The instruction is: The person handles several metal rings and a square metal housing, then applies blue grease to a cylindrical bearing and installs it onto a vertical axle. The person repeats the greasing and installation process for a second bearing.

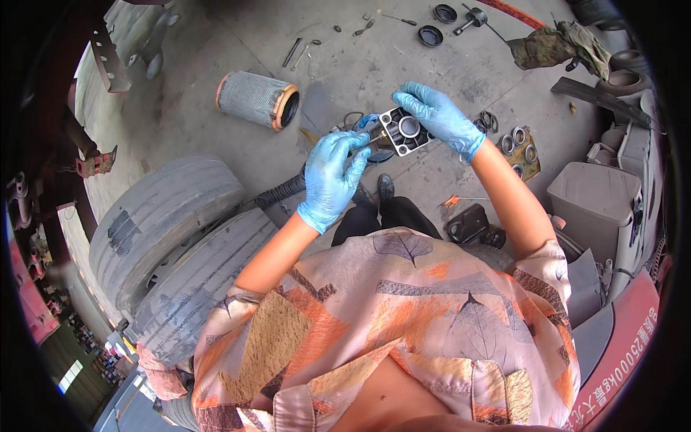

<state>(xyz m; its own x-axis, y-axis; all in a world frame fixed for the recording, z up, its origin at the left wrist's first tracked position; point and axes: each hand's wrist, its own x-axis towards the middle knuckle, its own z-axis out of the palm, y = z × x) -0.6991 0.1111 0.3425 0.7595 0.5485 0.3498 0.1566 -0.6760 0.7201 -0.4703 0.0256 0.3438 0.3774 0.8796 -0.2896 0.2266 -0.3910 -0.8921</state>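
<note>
In blue gloves, both my hands are raised in front of my body above the floor. My right hand (pixel 439 119) grips a square metal housing (pixel 404 147) by its far and right side; it has a round bore in the middle and holes at its corners. My left hand (pixel 333 176) is closed on a thin metal rod (pixel 374 138), its fingers pinched together. The rod's brass-coloured end meets the left side of the housing. Whether it is fixed in the housing or only touching it, I cannot tell.
A cylindrical filter (pixel 248 99) lies beyond my left hand. Large tyres (pixel 165 216) stand at left. Bearing rings (pixel 518 137) sit on cardboard at right, near a grey bin (pixel 594 191). An orange-handled screwdriver (pixel 453 201) lies close to my legs. Small tools (pixel 302 54) are scattered farther off.
</note>
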